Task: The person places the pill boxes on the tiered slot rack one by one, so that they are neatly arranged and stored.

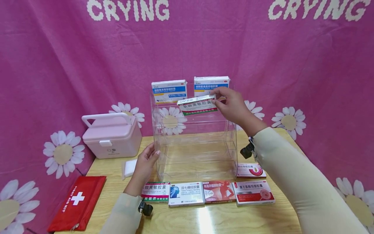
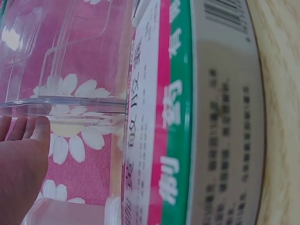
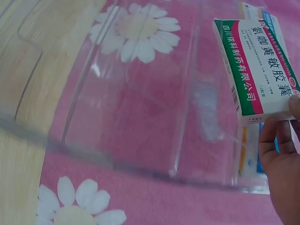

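My right hand (image 1: 230, 103) pinches a white, green and pink medicine box (image 1: 197, 105) by its right end. The box is slightly tilted in front of the upper part of a clear acrylic display rack (image 1: 198, 156). In the right wrist view, the thumb lies on the front of that medicine box (image 3: 262, 70) and the fingers are behind it. Lower down, my left hand (image 1: 146, 164) holds the rack's left side edge, thumb toward the front. Two blue and white medicine boxes, a left one (image 1: 169, 91) and a right one (image 1: 208, 85), stand on the top tier; the right one is partly hidden by my hand.
Before the rack lie a green and pink box (image 1: 156, 191), a blue-white box (image 1: 186, 194), a red box (image 1: 218, 191) and a red-white box (image 1: 255, 192). Another box (image 1: 251, 170) lies behind. At left are a pink medicine case (image 1: 112, 136), white packet (image 1: 130, 168) and red first-aid pouch (image 1: 79, 201).
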`<state>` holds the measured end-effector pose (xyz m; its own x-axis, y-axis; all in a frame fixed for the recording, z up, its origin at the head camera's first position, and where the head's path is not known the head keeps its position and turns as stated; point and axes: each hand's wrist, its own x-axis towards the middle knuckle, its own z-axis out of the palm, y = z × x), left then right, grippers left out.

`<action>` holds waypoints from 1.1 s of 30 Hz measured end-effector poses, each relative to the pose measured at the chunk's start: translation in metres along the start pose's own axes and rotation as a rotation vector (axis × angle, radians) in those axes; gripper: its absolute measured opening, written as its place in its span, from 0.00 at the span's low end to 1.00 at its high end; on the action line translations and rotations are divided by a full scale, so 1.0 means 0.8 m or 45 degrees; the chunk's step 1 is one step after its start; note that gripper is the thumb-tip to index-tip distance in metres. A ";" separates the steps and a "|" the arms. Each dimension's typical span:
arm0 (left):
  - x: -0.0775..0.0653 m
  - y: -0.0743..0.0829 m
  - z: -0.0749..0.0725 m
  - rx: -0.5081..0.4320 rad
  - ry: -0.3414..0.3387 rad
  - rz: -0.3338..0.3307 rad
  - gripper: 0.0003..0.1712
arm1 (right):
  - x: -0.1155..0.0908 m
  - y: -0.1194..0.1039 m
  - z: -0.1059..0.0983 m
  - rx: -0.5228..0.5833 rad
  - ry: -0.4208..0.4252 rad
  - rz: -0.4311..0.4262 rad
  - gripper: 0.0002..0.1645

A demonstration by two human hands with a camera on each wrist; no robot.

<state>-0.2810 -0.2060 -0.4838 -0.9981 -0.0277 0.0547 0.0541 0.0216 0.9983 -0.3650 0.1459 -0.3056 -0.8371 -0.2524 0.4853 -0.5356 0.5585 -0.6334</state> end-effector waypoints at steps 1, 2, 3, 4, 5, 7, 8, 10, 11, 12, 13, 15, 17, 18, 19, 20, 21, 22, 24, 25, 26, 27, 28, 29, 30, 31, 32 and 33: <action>0.000 0.000 0.000 0.001 0.000 0.002 0.33 | 0.003 -0.001 0.006 -0.003 -0.005 -0.010 0.16; 0.000 0.000 0.000 0.000 -0.001 0.003 0.33 | 0.005 -0.001 0.012 0.004 -0.011 -0.015 0.16; 0.000 0.000 0.000 -0.002 0.000 0.005 0.33 | 0.007 -0.002 0.017 0.007 -0.011 -0.024 0.16; 0.000 0.000 0.000 -0.003 0.001 0.008 0.33 | 0.010 -0.002 0.023 0.025 -0.016 -0.026 0.17; 0.000 0.000 0.000 -0.006 0.002 0.009 0.32 | 0.011 -0.003 0.029 0.037 -0.021 -0.023 0.17; 0.000 0.001 0.000 -0.011 0.004 0.013 0.32 | 0.014 -0.005 0.039 0.063 -0.039 -0.015 0.17; 0.000 0.000 0.000 -0.009 0.006 0.012 0.32 | 0.014 -0.006 0.044 0.076 -0.048 -0.009 0.17; 0.001 -0.001 0.000 -0.011 0.005 0.010 0.32 | 0.016 -0.009 0.054 0.093 -0.064 -0.001 0.17; 0.001 -0.002 0.000 -0.014 0.002 0.011 0.33 | 0.016 -0.011 0.058 0.092 -0.071 0.000 0.17; 0.001 -0.002 0.000 -0.016 -0.003 0.015 0.33 | 0.016 -0.013 0.062 0.102 -0.080 0.003 0.16; 0.002 -0.003 -0.001 -0.020 -0.008 0.019 0.33 | 0.017 -0.015 0.066 0.099 -0.080 0.001 0.17; 0.003 -0.004 -0.001 -0.029 -0.010 0.020 0.33 | 0.019 -0.018 0.073 0.103 -0.078 0.006 0.16; 0.003 -0.004 -0.001 -0.028 -0.010 0.021 0.33 | 0.021 -0.021 0.080 0.112 -0.069 0.018 0.16; 0.003 -0.004 -0.001 -0.028 -0.010 0.021 0.33 | 0.022 -0.022 0.083 0.125 -0.066 0.028 0.16; 0.004 -0.004 -0.001 -0.029 -0.008 0.018 0.32 | 0.023 -0.023 0.086 0.139 -0.061 0.039 0.16; 0.004 -0.004 -0.001 -0.029 -0.008 0.015 0.32 | 0.023 -0.024 0.089 0.158 -0.061 0.057 0.16; 0.004 -0.005 -0.001 -0.028 -0.010 0.015 0.32 | 0.023 -0.024 0.092 0.173 -0.062 0.072 0.16; 0.005 -0.005 -0.001 -0.031 -0.011 0.018 0.32 | 0.023 -0.024 0.094 0.188 -0.064 0.086 0.16; 0.005 -0.005 -0.001 -0.032 -0.014 0.023 0.32 | 0.022 -0.024 0.098 0.213 -0.068 0.116 0.17; 0.005 -0.005 0.000 -0.030 -0.016 0.025 0.32 | 0.021 -0.024 0.100 0.221 -0.066 0.127 0.17; 0.004 -0.005 0.000 -0.026 -0.014 0.027 0.32 | 0.021 -0.024 0.101 0.226 -0.062 0.134 0.17; 0.004 -0.005 0.000 -0.023 -0.011 0.029 0.32 | 0.020 -0.024 0.102 0.230 -0.056 0.141 0.17; 0.004 -0.004 0.000 -0.020 -0.010 0.033 0.32 | 0.020 -0.023 0.104 0.233 -0.047 0.150 0.17; 0.003 -0.004 0.000 -0.012 -0.007 0.031 0.32 | 0.019 -0.023 0.104 0.233 -0.037 0.154 0.17; 0.003 -0.004 0.000 -0.009 -0.006 0.037 0.32 | 0.019 -0.022 0.106 0.233 -0.028 0.158 0.17; 0.002 -0.004 0.000 -0.007 -0.003 0.037 0.32 | 0.019 -0.022 0.107 0.235 -0.023 0.165 0.16; 0.002 -0.003 -0.001 -0.004 0.000 0.039 0.32 | 0.018 -0.021 0.107 0.231 -0.021 0.171 0.16; 0.002 -0.003 -0.001 -0.003 0.000 0.040 0.32 | 0.018 -0.021 0.108 0.229 -0.021 0.177 0.16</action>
<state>-0.2826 -0.2068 -0.4862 -0.9959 -0.0270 0.0860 0.0854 0.0205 0.9961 -0.3776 0.0645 -0.3401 -0.9051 -0.1963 0.3771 -0.4250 0.4393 -0.7914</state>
